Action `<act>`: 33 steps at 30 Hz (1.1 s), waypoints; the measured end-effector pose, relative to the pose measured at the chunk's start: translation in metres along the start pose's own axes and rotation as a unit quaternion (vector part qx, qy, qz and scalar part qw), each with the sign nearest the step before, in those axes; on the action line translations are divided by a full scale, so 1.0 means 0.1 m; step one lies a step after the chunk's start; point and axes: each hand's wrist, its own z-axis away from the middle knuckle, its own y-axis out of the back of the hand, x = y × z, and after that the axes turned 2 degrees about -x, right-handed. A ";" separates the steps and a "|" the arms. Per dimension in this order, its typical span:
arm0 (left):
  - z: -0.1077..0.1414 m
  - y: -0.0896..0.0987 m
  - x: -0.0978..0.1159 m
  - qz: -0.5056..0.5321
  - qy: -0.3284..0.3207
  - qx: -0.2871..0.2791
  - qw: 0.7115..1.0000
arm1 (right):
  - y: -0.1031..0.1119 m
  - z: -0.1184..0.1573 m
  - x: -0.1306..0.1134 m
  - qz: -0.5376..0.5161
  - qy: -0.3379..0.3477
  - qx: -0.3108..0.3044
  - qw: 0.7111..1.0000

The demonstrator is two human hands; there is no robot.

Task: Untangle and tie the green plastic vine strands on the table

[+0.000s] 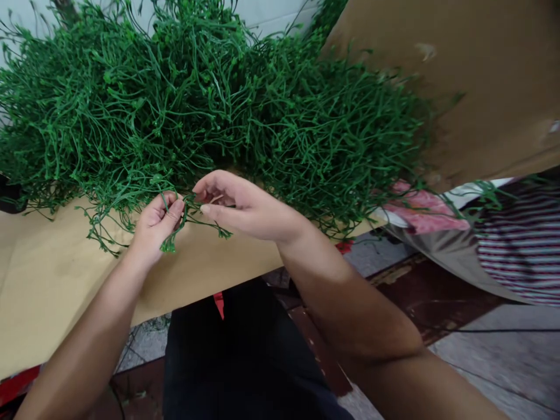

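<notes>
A large tangled heap of thin green plastic stems with small leafy tips lies along the far side of the work surface. At its near edge, my left hand pinches a few green plastic stems between thumb and fingers, their tips hanging below the thumb. Just to the right, my right hand is held with curved fingers and the thumb apart. Its fingertips are close to the stems by my left hand; whether they touch any is hard to see.
Brown cardboard covers the surface under my hands. Another cardboard sheet slants up at the right. Beyond the heap's right end lie a pink cloth and striped fabric. A black object sits at the left edge.
</notes>
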 end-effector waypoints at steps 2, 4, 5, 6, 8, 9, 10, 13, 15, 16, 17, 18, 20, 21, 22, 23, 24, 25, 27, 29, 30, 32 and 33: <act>0.01 0.00 0.01 -0.010 0.000 -0.020 1.000 | 0.07 0.00 -0.01 -0.073 -0.027 -0.004 0.997; 0.02 0.00 0.02 -0.024 -0.002 -0.031 0.999 | 0.13 -0.01 -0.01 -0.135 -0.051 0.000 0.990; 0.03 0.00 0.02 -0.031 -0.003 -0.034 0.999 | 0.15 -0.02 0.00 -0.164 -0.060 -0.005 0.985; 0.03 0.00 0.03 -0.035 -0.005 -0.035 0.999 | 0.16 -0.02 0.00 -0.191 -0.064 -0.017 0.979; 0.03 -0.01 0.03 -0.040 -0.009 -0.033 0.999 | 0.17 -0.04 0.02 -0.233 -0.063 -0.049 0.969; 0.03 -0.01 0.04 -0.044 -0.012 -0.033 0.998 | 0.16 -0.05 0.03 -0.240 -0.062 -0.063 0.967; 0.03 -0.01 0.04 -0.051 -0.014 -0.034 0.998 | 0.14 -0.05 0.04 -0.237 -0.061 -0.073 0.967; 0.03 -0.02 0.04 -0.087 -0.023 -0.042 0.995 | 0.09 -0.06 0.05 -0.175 -0.058 -0.080 0.980; 0.04 -0.02 0.02 -0.114 -0.023 -0.044 0.992 | 0.05 -0.06 0.05 -0.101 -0.050 -0.062 0.992; 0.04 -0.01 0.01 -0.126 -0.020 -0.041 0.991 | 0.04 -0.06 0.04 -0.053 -0.044 -0.047 0.997; 0.05 -0.01 0.00 -0.139 -0.015 -0.037 0.989 | 0.02 -0.05 0.04 0.002 -0.037 -0.032 0.999; 0.05 0.00 -0.01 -0.151 -0.010 -0.032 0.988 | 0.02 -0.05 0.03 0.061 -0.027 -0.020 0.998; 0.05 0.01 -0.03 -0.167 -0.001 -0.024 0.986 | 0.01 -0.03 0.03 0.179 -0.002 -0.007 0.984; 0.05 0.01 -0.04 -0.169 0.000 -0.021 0.985 | 0.01 -0.02 0.03 0.231 0.010 -0.004 0.973; 0.05 0.02 -0.04 -0.168 -0.003 -0.020 0.986 | 0.01 -0.02 0.04 0.275 0.020 -0.001 0.961; 0.05 0.02 -0.04 -0.166 -0.007 -0.019 0.986 | 0.01 -0.01 0.06 0.311 0.028 0.004 0.950; 0.05 0.02 -0.04 -0.163 -0.009 -0.018 0.986 | 0.01 0.00 0.08 0.338 0.035 0.008 0.940; 0.05 0.01 -0.03 -0.160 -0.009 -0.017 0.987 | 0.00 0.00 0.10 0.358 0.042 0.013 0.933; 0.05 0.00 -0.01 -0.150 -0.006 -0.021 0.988 | -0.02 0.01 0.14 0.378 0.063 0.031 0.923; 0.05 -0.01 0.01 -0.145 -0.009 -0.024 0.989 | -0.05 0.00 0.17 0.392 0.080 0.069 0.914; 0.04 -0.01 0.01 -0.146 -0.015 -0.022 0.989 | -0.08 0.00 0.18 0.403 0.084 0.093 0.907; 0.04 -0.01 0.01 -0.151 -0.029 -0.015 0.988 | -0.13 -0.03 0.20 0.427 0.084 0.131 0.891; 0.04 0.01 0.00 -0.151 -0.034 -0.011 0.988 | -0.16 -0.05 0.20 0.435 0.081 0.140 0.886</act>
